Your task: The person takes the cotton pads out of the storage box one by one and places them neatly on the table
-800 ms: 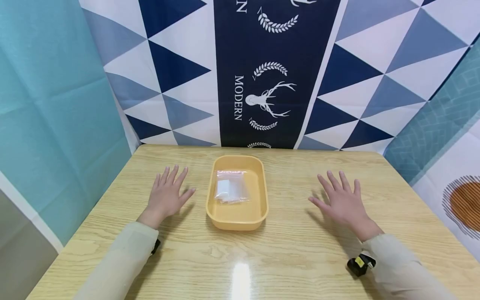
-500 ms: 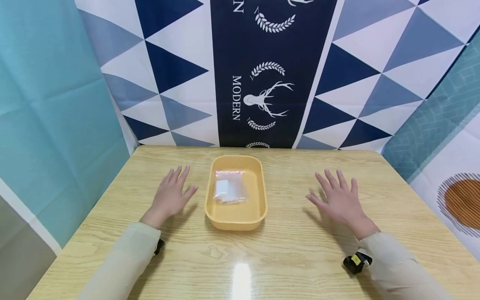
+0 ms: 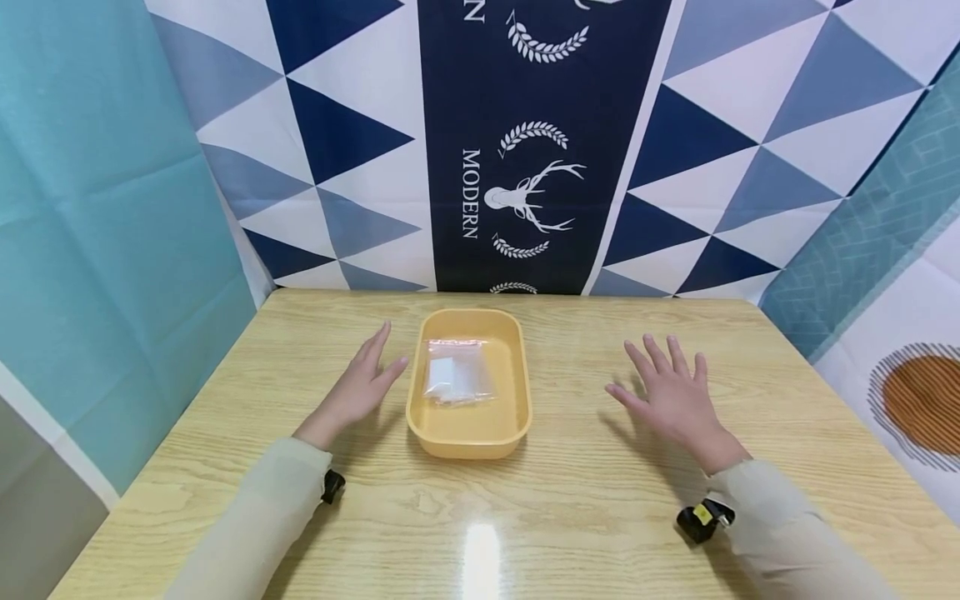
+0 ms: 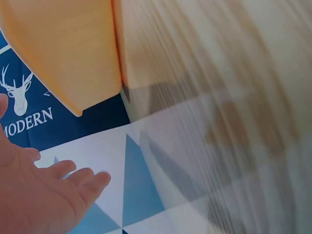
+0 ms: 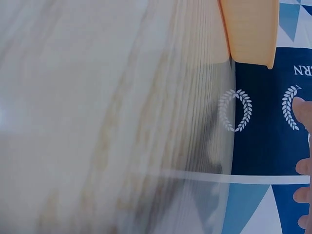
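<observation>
A yellow-orange plastic tray stands on the wooden table, and its side wall fills the upper left of the left wrist view. Inside it lie clear zip bags with a white patch. My left hand hovers just left of the tray, thumb toward its rim, palm turned inward, fingers straight and holding nothing. My right hand is over the table well to the right of the tray, palm down with fingers spread, touching nothing. Only its fingertips show at the right edge of the right wrist view.
The pale wood table runs back to a patterned curtain with triangles and a deer print. A teal cloth hangs along the left side. Each sleeve carries a small black wrist camera.
My left hand has moved right, closer to the tray, and turned from palm down to palm inward. My right hand keeps its spread pose. The whole head view has shifted slightly.
</observation>
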`<state>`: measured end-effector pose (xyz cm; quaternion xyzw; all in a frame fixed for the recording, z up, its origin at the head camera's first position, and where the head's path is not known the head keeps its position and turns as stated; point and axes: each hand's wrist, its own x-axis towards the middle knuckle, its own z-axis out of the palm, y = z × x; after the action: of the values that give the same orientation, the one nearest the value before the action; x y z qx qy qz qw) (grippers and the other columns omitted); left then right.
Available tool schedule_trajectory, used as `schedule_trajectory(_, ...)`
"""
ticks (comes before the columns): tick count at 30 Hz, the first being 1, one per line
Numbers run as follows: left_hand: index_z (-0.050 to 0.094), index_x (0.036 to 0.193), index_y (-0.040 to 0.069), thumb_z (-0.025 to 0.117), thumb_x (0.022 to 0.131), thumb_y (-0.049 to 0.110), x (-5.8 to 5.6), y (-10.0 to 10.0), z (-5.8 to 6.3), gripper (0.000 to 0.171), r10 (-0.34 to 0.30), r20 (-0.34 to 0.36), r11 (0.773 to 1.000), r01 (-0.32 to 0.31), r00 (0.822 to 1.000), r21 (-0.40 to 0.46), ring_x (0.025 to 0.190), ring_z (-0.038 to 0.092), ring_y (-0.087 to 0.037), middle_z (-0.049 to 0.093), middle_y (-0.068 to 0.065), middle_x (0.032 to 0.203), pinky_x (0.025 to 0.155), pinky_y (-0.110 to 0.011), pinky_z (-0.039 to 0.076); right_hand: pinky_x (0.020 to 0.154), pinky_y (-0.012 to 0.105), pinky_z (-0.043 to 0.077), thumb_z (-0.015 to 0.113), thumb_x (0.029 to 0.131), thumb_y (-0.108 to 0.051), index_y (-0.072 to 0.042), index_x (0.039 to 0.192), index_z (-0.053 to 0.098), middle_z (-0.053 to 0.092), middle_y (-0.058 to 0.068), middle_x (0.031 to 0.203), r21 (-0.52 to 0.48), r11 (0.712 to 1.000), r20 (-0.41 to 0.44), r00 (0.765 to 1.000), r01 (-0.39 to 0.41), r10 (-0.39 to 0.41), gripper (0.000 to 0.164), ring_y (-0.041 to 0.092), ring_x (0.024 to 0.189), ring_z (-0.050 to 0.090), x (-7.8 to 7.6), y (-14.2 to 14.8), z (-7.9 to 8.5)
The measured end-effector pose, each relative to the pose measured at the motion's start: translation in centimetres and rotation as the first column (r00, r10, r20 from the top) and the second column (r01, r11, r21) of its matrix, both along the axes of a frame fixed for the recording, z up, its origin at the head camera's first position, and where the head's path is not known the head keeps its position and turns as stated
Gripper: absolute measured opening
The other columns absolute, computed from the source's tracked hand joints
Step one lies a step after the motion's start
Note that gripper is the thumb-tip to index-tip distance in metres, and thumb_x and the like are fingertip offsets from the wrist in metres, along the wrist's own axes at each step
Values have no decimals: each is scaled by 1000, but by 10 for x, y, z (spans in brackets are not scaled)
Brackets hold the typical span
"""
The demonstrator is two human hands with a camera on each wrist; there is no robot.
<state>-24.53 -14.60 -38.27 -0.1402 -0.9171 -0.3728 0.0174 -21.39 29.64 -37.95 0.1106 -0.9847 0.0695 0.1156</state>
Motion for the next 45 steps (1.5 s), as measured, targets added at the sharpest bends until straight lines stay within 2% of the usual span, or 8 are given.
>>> schedule_trajectory(6,2,151,20,38,94,54,-4,4,2,76,-14,28,990,10,999,141,136,19,-38,11,-15,153,106,-57,22,101,69,-5,41,88,-62,-8,147,27,18,24,149,-4,1000,0,1000,-1,1,81,44,137,1,-3,-5,0)
schedule_trajectory(10,4,151,18,46,95,44,-6,7,2,75,-38,47,970,26,998,243,133,26,-39,16,-18,151,104,-51,31,101,69,-7,41,88,-63,-8,147,26,18,24,149,-10,1000,6,1000,-4,4,81,43,137,-1,-5,-8,-1)
schedule_trajectory(14,5,151,18,53,95,33,-8,9,2,75,-58,92,949,26,994,313,131,30,-39,21,-21,150,101,-51,36,101,69,-7,40,89,-63,-9,147,26,18,23,150,-9,1000,8,1000,-5,5,81,44,137,1,-6,-11,-2)
schedule_trajectory(23,6,151,19,62,90,19,-12,11,-2,83,-146,196,889,41,970,456,131,30,-39,20,-20,150,97,-47,41,102,69,-5,40,89,-62,-8,146,28,19,23,149,-18,1000,-1,1000,-16,16,80,45,136,3,-10,-21,-1)
schedule_trajectory(27,10,151,16,65,87,12,-14,11,-4,84,-212,237,850,59,948,524,132,28,-38,17,-19,151,92,-44,47,102,68,-6,40,89,-63,-8,146,28,19,23,150,-19,1000,9,1000,-7,8,80,43,137,1,-12,-24,0)
schedule_trajectory(31,14,150,16,65,85,5,-16,10,-5,83,-265,269,828,75,926,556,131,30,-37,19,-16,151,89,-43,49,103,67,-6,41,88,-63,-9,146,28,18,22,150,-29,1000,5,1000,-6,6,81,42,137,1,-14,-26,1)
schedule_trajectory(38,14,150,16,63,85,2,-17,10,-8,83,-321,325,806,76,890,586,129,35,-37,22,-16,149,88,-40,50,102,67,-6,39,88,-64,-10,147,27,17,21,151,-25,1000,12,1000,-9,10,81,44,137,3,-16,-31,4)
schedule_trajectory(45,16,149,9,62,85,1,-18,12,-11,80,-344,325,797,91,881,598,126,38,-38,24,-18,147,87,-38,51,102,68,-5,39,88,-64,-9,147,27,18,21,150,-21,1000,5,1000,-19,20,81,43,137,2,-20,-36,5)
